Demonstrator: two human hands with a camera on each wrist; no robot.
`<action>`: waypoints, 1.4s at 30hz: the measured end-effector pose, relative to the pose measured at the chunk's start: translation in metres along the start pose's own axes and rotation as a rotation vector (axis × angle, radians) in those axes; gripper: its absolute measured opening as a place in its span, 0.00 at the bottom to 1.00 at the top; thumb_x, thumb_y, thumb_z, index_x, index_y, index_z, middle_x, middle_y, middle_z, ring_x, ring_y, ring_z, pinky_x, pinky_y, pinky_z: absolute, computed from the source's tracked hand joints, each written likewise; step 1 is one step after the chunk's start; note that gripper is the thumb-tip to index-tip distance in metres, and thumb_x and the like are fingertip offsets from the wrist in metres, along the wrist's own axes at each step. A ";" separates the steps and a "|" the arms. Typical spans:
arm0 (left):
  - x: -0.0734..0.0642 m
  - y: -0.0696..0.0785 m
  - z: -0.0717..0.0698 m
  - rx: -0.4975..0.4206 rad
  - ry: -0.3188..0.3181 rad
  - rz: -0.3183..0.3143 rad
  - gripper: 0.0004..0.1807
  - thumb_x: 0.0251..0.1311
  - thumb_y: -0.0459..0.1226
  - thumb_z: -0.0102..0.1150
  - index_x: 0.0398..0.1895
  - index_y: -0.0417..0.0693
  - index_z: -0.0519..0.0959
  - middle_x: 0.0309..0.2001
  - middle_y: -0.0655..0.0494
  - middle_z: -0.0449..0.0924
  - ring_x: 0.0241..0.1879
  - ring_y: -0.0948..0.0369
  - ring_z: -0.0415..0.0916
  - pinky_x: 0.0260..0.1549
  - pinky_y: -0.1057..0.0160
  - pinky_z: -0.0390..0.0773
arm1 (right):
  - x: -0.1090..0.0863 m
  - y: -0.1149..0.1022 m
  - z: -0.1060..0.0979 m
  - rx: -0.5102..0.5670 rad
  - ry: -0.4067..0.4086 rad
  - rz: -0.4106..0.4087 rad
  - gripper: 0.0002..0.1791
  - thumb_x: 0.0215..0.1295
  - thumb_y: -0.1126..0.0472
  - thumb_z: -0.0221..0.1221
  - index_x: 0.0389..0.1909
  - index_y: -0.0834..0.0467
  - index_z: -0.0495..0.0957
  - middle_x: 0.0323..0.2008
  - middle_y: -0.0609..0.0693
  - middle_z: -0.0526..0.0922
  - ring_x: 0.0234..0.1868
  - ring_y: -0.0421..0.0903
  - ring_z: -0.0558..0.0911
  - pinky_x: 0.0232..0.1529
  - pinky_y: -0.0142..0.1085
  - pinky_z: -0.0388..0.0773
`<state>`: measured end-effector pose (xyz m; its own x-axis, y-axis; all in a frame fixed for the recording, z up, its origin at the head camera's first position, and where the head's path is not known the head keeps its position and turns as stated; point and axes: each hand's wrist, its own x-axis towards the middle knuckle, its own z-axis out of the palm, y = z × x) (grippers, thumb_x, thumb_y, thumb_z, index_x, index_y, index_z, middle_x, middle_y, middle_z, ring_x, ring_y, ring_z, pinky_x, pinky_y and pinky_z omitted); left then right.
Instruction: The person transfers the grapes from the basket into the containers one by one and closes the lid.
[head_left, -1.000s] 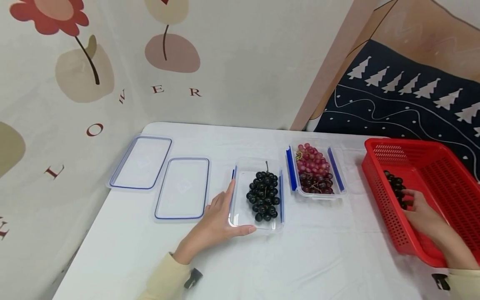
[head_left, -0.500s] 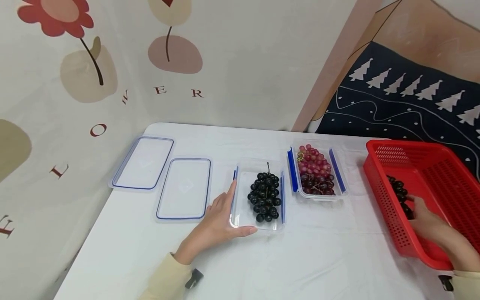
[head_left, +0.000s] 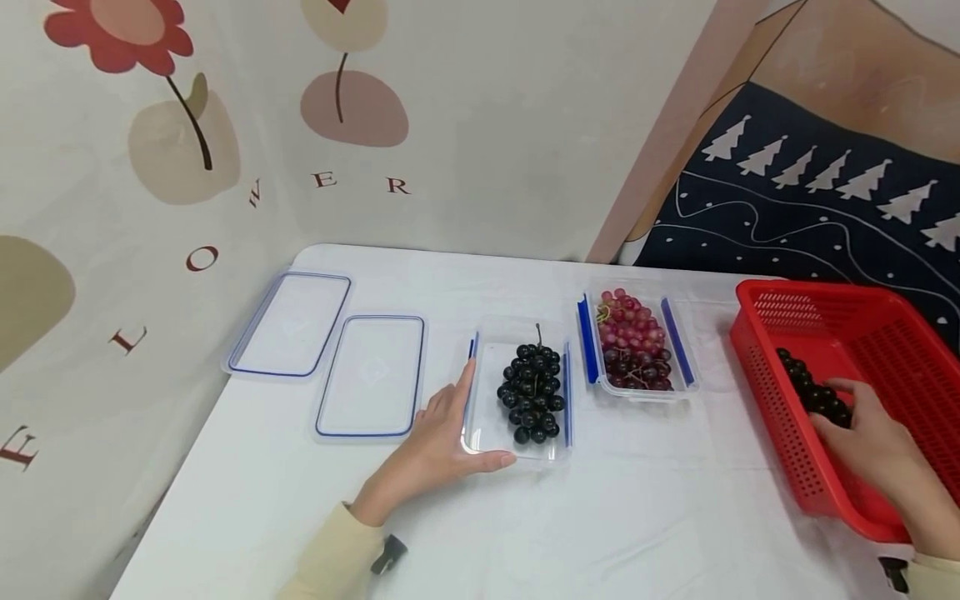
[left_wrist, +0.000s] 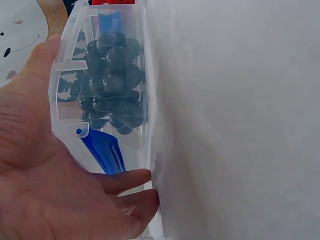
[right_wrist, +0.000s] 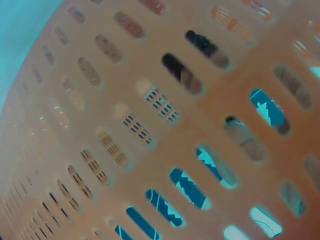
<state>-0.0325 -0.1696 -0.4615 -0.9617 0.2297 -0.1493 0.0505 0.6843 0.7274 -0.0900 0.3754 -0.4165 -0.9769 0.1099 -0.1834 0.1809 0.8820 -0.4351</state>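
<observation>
In the head view, my left hand holds the near left corner of a clear plastic container, fingers along its left side and thumb along its front. A bunch of black grapes lies inside; the left wrist view shows these grapes through the container's wall. At the far right, my right hand grips another bunch of black grapes inside a red plastic basket. The slotted basket wall fills the right wrist view, hiding most of that hand.
A second clear container with red grapes and darker grapes stands between the first container and the basket. Two clear lids with blue seals, a rear lid and a nearer lid, lie on the white table at left.
My right hand has shifted slightly right along the basket, and the black grapes under it now lie between thumb and fingers. The left hand and its container stay in place.
</observation>
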 end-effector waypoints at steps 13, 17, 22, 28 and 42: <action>0.001 0.001 0.001 0.007 0.008 -0.009 0.77 0.52 0.68 0.79 0.92 0.59 0.33 0.87 0.37 0.48 0.84 0.36 0.45 0.75 0.24 0.43 | -0.010 -0.018 0.003 0.059 0.469 -0.055 0.27 0.76 0.71 0.56 0.73 0.73 0.68 0.59 0.76 0.72 0.46 0.64 0.72 0.33 0.29 0.62; 0.001 0.000 0.001 0.007 0.011 -0.011 0.78 0.52 0.69 0.78 0.92 0.60 0.34 0.87 0.37 0.48 0.84 0.36 0.45 0.75 0.24 0.44 | -0.013 -0.022 0.004 0.075 0.496 -0.042 0.22 0.81 0.69 0.54 0.71 0.73 0.72 0.59 0.72 0.71 0.42 0.53 0.69 0.33 0.33 0.63; 0.001 0.000 0.002 0.006 0.012 -0.015 0.78 0.52 0.70 0.78 0.92 0.61 0.33 0.87 0.38 0.47 0.84 0.37 0.45 0.75 0.26 0.44 | -0.015 -0.025 0.003 0.108 0.579 -0.035 0.16 0.82 0.67 0.57 0.63 0.71 0.79 0.51 0.60 0.73 0.37 0.29 0.62 0.33 0.21 0.60; 0.001 -0.001 0.002 0.006 0.015 -0.009 0.77 0.52 0.70 0.77 0.92 0.62 0.33 0.87 0.38 0.48 0.84 0.37 0.45 0.75 0.25 0.44 | -0.016 -0.028 0.003 0.186 0.697 -0.089 0.15 0.77 0.72 0.58 0.61 0.69 0.81 0.45 0.31 0.65 0.40 0.21 0.64 0.41 0.11 0.61; 0.001 -0.002 0.002 0.012 0.014 -0.007 0.77 0.52 0.71 0.77 0.92 0.61 0.33 0.86 0.35 0.48 0.84 0.36 0.45 0.76 0.26 0.43 | -0.020 -0.037 -0.002 0.375 0.870 -0.322 0.24 0.86 0.67 0.51 0.76 0.52 0.72 0.57 0.23 0.70 0.51 0.28 0.71 0.54 0.23 0.66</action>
<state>-0.0329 -0.1690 -0.4643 -0.9658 0.2149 -0.1448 0.0468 0.6942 0.7183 -0.0775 0.3410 -0.3949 -0.7020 0.3206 0.6359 -0.2296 0.7434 -0.6282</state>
